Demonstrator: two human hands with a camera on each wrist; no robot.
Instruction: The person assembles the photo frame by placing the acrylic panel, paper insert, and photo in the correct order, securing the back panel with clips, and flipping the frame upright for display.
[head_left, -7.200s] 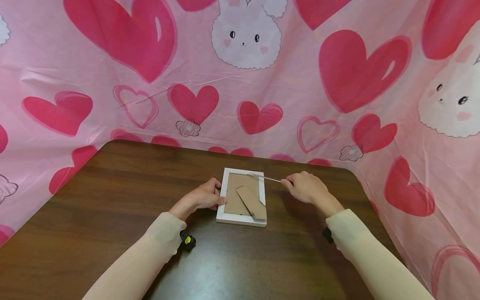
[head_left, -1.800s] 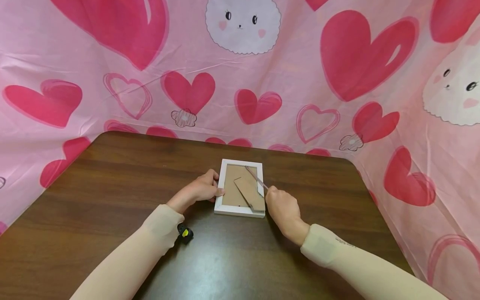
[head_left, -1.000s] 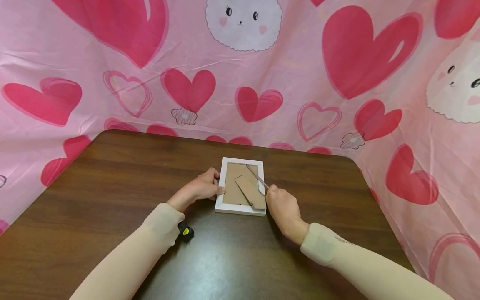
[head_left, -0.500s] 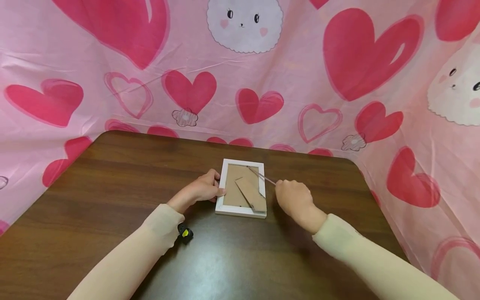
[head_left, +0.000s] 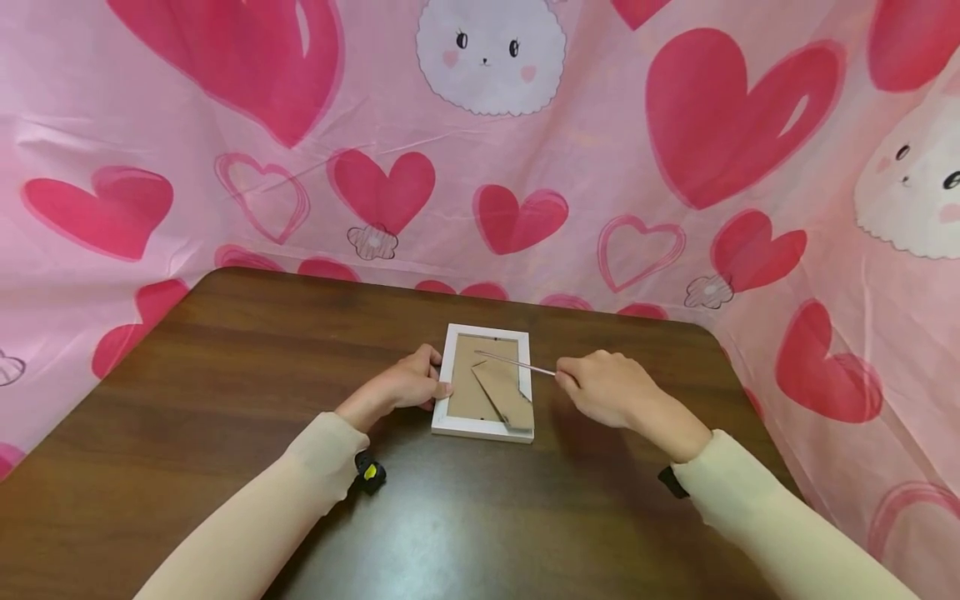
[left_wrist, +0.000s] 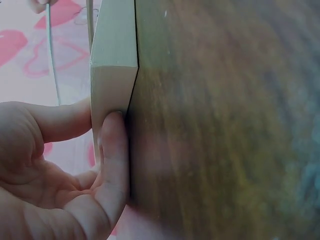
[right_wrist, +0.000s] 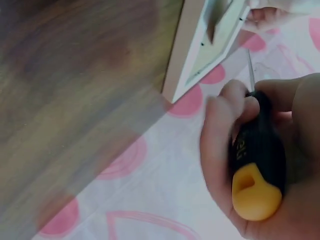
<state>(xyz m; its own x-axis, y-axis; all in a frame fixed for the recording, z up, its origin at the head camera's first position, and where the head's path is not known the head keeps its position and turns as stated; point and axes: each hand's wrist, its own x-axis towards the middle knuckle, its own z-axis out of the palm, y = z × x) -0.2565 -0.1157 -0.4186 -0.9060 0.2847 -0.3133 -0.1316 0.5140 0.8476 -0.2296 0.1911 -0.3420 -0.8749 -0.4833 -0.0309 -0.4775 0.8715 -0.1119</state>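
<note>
A white picture frame (head_left: 480, 429) lies face down on the table, its brown cardboard backing (head_left: 467, 398) and slanting easel stand (head_left: 504, 392) facing up. My left hand (head_left: 411, 379) grips the frame's left side; in the left wrist view the thumb lies on the top face and a finger presses the side wall. My right hand (head_left: 611, 387) is wrapped around the black and yellow handle of a screwdriver (right_wrist: 257, 150). Its thin metal shaft (head_left: 517, 363) reaches left over the upper backing, and the left wrist view shows it held apart from the frame.
The dark wooden table (head_left: 300, 333) extends around the frame on all sides. Behind it and to the right hangs a pink curtain (head_left: 450, 150) with hearts and rabbit faces. A small black tab at the backing's top edge (head_left: 496, 339) shows.
The screwdriver tip has left the tab at the top edge and shifted left above the backing. My right hand has moved right and turned. The left hand and frame stay in place.
</note>
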